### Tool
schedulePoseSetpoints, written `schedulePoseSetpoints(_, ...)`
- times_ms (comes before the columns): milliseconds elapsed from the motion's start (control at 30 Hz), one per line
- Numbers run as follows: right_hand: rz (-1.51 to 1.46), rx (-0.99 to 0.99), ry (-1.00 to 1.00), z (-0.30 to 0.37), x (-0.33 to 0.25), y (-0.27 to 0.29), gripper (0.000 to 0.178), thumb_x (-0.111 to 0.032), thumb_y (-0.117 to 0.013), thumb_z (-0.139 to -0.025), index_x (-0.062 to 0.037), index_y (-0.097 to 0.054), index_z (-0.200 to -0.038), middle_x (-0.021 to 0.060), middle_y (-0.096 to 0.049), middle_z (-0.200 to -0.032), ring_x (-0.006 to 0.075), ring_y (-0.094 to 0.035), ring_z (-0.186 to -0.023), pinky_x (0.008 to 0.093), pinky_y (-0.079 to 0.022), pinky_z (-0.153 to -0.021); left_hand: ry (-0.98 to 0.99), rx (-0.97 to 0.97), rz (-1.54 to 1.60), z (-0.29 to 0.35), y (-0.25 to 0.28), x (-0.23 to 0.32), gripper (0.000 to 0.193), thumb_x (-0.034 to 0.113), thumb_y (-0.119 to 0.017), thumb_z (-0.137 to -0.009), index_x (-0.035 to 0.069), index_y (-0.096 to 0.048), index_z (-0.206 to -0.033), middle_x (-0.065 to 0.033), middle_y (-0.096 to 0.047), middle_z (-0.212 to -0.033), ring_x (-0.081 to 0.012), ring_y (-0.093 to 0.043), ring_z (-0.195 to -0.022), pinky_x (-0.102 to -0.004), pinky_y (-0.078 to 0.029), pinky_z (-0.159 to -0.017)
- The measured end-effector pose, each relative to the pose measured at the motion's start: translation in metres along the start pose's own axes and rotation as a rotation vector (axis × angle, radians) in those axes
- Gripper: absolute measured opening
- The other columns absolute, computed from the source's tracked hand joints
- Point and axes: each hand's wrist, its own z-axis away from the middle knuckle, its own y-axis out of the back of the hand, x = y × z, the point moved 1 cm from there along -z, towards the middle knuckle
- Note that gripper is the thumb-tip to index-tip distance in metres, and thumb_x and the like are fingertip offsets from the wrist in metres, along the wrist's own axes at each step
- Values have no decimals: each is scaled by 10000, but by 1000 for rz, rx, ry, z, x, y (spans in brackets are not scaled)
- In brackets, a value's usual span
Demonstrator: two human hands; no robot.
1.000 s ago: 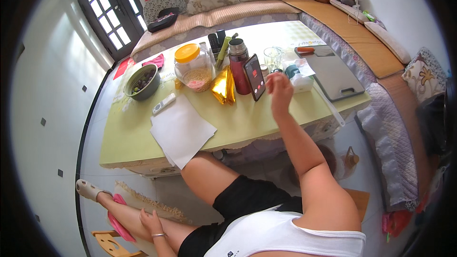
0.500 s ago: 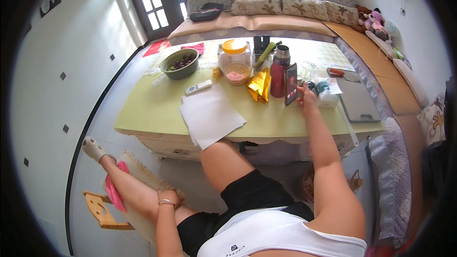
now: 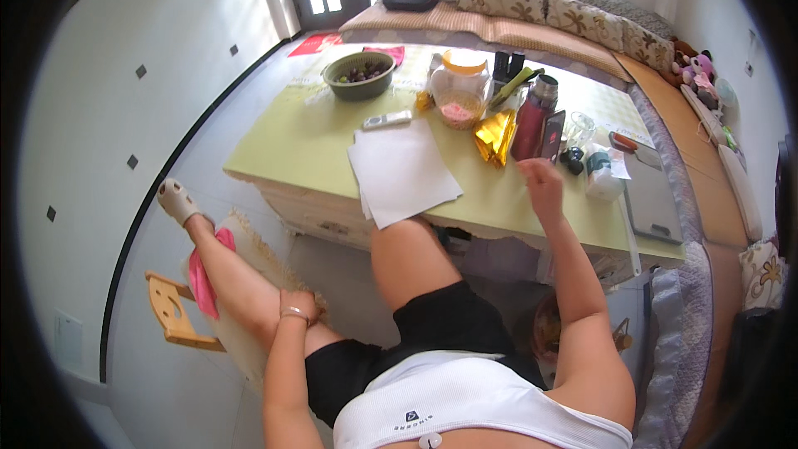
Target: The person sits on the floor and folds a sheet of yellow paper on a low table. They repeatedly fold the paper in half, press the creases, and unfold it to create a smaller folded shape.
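I am seeing the phone [image 3: 552, 138] just right of the red flask [image 3: 530, 123]. Nearer than the flask, the right hand [image 3: 544, 184] is showing curled fingers [image 3: 534, 169], pinching unclear; about the left hand's [image 3: 301, 305] fingers, resting on a leg [image 3: 241, 274], I cannot tell.

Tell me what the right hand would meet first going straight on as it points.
Probably the lower part of the dark red vacuum flask, just ahead of the right hand; the smartphone standing close beside it could be brushed first, since depth is unclear.
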Motion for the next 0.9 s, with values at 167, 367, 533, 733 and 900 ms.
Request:
schedulePoseSetpoints(167, 253, -644, 335, 7, -79, -67, 583, -254, -692, -841, -110, -523, -1381, 135, -521, -1418, 296, -494, -1299, 449, -391, -1079, 42, 53, 153, 2, 16, -5, 523, 522, -644, -859, 153, -639, -1230, -115, -695, -1163, -269, -649, -1092, -447, -433, -974)
schedulePoseSetpoints(367, 370, -675, 487, 10, -84, -124, 613, -294, -695, -836, -94, -508, -1384, 133, -493, -1445, 304, -462, -1329, 461, -329, -1142, 56, 183, 361, -3, 29, -5, 655, 396, -736, -809, 83, -520, -1341, -171, -622, -1264, -331, -588, -1171, -464, -431, -1009)
schedulePoseSetpoints(533, 395, -663, 514, 14, -94, -131, 407, -286, -680, -843, -54, -614, -1172, 131, -624, -1255, 295, -580, -1186, 451, -427, -1047, -168, 676, 550, -13, 47, 7, 914, 319, -810, -715, 35, -361, -1459, -230, -401, -1478, -385, -391, -1361, -511, -310, -1124)
schedulePoseSetpoints(733, 368, -649, 458, 15, -107, -129, 247, -232, -649, -853, -43, -667, -1012, 125, -694, -1075, 284, -650, -1038, 418, -500, -906, -613, 903, 621, -8, 170, 67, 1026, 249, -785, -679, 59, -250, -1533, -212, -247, -1586, -367, -235, -1471, -542, -138, -1190)
schedulePoseSetpoints(900, 310, -845, 292, -3, -115, -118, 317, -199, -667, -852, -76, -640, -1142, 93, -676, -1133, 294, -647, -1035, 399, -500, -910, -721, 876, 669, -44, 202, 83, 732, 172, -730, -717, 76, -482, -1399, -168, -472, -1452, -348, -388, -1394, -558, -220, -1155)
